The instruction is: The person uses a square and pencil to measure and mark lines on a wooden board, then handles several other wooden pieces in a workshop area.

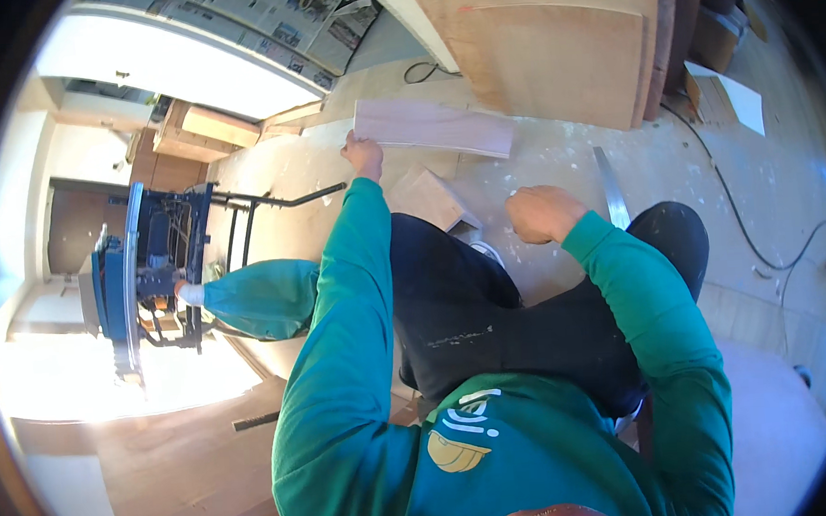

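My left hand (pixel 363 155) is closed on the near left corner of a pale, flat wooden board (pixel 434 129). The board stretches to the right, just above the floor or resting on it; I cannot tell which. My right hand (pixel 543 214) is curled up in front of my right knee, apart from the board. Whatever its fingers hold, if anything, is hidden. Between my hands, beyond my knees, is a small box-like wooden piece (pixel 430 199) with an open end. To the right of my right hand lies a long metal straightedge (pixel 611 188).
At left stands a table saw (pixel 143 272) with a green dust bag (pixel 266 298) and a black bar reaching toward my left arm. Plywood sheets (pixel 557 64) lean at the back. A black cable (pixel 726 176) crosses the floor at right, near a white-sided carton (pixel 736 101).
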`<move>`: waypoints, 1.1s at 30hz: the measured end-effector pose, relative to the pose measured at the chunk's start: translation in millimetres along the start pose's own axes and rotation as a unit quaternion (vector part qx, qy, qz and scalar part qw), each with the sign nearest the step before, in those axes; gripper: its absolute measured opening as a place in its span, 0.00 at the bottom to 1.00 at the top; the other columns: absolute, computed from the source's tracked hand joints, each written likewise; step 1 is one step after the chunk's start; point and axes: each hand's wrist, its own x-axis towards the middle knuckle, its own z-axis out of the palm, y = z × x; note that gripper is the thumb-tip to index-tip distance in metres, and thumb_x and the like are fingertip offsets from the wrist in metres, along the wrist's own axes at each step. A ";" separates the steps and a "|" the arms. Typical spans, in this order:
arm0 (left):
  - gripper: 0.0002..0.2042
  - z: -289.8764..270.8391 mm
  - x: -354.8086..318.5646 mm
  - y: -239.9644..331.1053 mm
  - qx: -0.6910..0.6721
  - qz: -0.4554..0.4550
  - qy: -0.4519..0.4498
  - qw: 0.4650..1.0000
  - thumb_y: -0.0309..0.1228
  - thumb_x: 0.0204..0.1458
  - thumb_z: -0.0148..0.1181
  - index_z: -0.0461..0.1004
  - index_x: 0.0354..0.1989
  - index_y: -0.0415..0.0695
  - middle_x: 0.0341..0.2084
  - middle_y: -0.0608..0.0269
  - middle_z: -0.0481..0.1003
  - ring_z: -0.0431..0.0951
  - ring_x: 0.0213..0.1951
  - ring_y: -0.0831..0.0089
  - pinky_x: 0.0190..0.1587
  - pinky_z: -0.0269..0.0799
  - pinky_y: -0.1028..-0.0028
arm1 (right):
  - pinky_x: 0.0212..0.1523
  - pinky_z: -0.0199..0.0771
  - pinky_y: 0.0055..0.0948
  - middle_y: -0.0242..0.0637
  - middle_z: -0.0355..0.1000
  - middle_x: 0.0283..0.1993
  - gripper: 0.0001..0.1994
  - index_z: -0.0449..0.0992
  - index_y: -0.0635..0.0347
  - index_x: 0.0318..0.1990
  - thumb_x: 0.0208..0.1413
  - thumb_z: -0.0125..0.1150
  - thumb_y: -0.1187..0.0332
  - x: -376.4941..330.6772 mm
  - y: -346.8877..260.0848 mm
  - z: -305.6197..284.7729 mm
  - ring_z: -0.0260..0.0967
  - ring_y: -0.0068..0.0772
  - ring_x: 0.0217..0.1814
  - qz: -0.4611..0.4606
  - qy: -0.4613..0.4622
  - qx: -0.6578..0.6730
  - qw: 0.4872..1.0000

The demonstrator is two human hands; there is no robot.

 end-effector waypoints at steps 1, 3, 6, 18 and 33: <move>0.28 1.6 -3.2 7.0 -0.011 -0.012 -0.008 1.000 0.22 0.56 0.50 0.63 0.68 0.42 0.59 0.36 0.58 0.69 0.55 0.46 0.61 0.67 0.62 | 0.46 0.80 0.46 0.53 0.80 0.42 0.10 0.85 0.64 0.37 0.49 0.59 0.74 -1.1 1.3 -1.8 0.80 0.54 0.47 0.010 -0.009 0.004 1.000; 0.28 -5.4 -0.7 8.5 0.030 -0.014 -0.009 0.999 0.23 0.56 0.51 0.63 0.69 0.43 0.59 0.38 0.59 0.70 0.55 0.48 0.60 0.69 0.62 | 0.44 0.80 0.45 0.55 0.80 0.41 0.09 0.84 0.66 0.34 0.47 0.59 0.75 2.6 2.7 5.6 0.80 0.55 0.46 0.001 0.016 0.015 1.000; 0.28 -14.3 3.4 3.0 0.039 -0.019 -0.022 0.999 0.23 0.56 0.52 0.64 0.68 0.45 0.59 0.39 0.59 0.70 0.56 0.48 0.59 0.71 0.60 | 0.43 0.80 0.45 0.56 0.80 0.40 0.09 0.84 0.66 0.33 0.45 0.60 0.76 4.4 0.2 7.5 0.80 0.54 0.45 -0.014 0.026 0.016 0.999; 0.54 -18.3 -24.8 34.9 0.072 -0.019 -0.089 0.993 0.23 0.35 0.79 0.48 0.73 0.43 0.63 0.42 0.50 0.67 0.59 0.44 0.63 0.71 0.60 | 0.41 0.81 0.44 0.49 0.82 0.41 0.11 0.86 0.61 0.38 0.44 0.65 0.75 11.6 -0.9 9.3 0.81 0.50 0.45 0.014 -0.006 0.018 1.000; 0.62 -4.7 -46.4 59.0 0.169 0.128 -0.032 0.977 0.32 0.30 0.84 0.40 0.68 0.30 0.58 0.33 0.52 0.67 0.57 0.36 0.58 0.75 0.55 | 0.41 0.81 0.44 0.51 0.81 0.40 0.11 0.85 0.65 0.38 0.44 0.64 0.74 7.3 -6.1 4.5 0.81 0.50 0.45 0.014 0.001 0.040 0.999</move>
